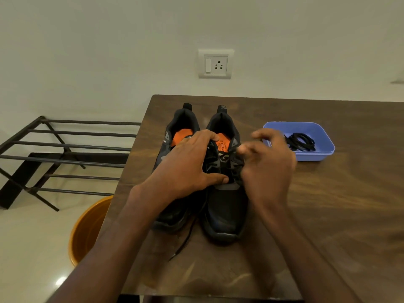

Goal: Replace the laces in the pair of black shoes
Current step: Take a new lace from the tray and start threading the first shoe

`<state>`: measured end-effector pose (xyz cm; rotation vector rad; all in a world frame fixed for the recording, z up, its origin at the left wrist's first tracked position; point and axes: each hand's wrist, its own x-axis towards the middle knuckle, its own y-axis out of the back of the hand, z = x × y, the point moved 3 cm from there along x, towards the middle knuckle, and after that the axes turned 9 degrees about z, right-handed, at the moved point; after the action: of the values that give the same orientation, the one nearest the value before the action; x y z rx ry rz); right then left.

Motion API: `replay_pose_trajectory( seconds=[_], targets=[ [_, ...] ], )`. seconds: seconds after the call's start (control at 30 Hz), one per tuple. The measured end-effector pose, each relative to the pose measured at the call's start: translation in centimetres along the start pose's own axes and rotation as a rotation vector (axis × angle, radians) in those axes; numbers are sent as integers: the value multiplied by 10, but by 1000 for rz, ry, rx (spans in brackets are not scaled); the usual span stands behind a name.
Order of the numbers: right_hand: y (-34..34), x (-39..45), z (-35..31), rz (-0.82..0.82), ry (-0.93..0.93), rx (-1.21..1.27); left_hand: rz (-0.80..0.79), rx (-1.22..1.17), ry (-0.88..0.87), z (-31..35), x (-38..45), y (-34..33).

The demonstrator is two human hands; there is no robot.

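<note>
Two black shoes with orange insoles stand side by side on the brown table, toes toward me. My left hand (188, 165) grips the right shoe (227, 206) across its tongue, thumb pressed on the lower eyelets, and it hides much of the left shoe (175, 215). My right hand (266, 162) is blurred at the right shoe's upper eyelets, fingers curled at the lace there. A loose black lace end (183, 243) trails from between the shoes toward the table's front. Spare black laces (300, 142) lie coiled in a blue tray (314, 157).
The table (328, 204) stands against a white wall with a socket plate (215, 64). A black metal rack (65, 149) stands on the floor at left. An orange bucket (87, 228) sits beside the table's left front edge.
</note>
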<state>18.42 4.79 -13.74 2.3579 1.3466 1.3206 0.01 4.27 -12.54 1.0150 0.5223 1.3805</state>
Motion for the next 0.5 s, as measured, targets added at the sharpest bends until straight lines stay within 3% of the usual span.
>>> replay_pose_trajectory(
  seconds=[0.07, 0.1, 0.17, 0.23, 0.37, 0.43, 0.5],
  targets=[
    [22, 11, 15, 253, -201, 121, -11, -5, 18, 0, 1, -1],
    [30, 15, 22, 304, -221, 95, -13, -2, 22, 0, 1, -1],
    [33, 17, 25, 225, -116, -76, -7, 11, 21, 0, 1, -1],
    [21, 13, 14, 44, 49, -180, 1, 10, 14, 0, 1, 0],
    [-11, -7, -13, -299, 231, -133, 11, -11, -20, 0, 0, 0],
    [-16, -11, -15, -319, 199, -114, 9, -15, -17, 0, 0, 0],
    [-11, -8, -10, -205, 127, -121, 5, -9, -2, -1, 0, 0]
  ],
)
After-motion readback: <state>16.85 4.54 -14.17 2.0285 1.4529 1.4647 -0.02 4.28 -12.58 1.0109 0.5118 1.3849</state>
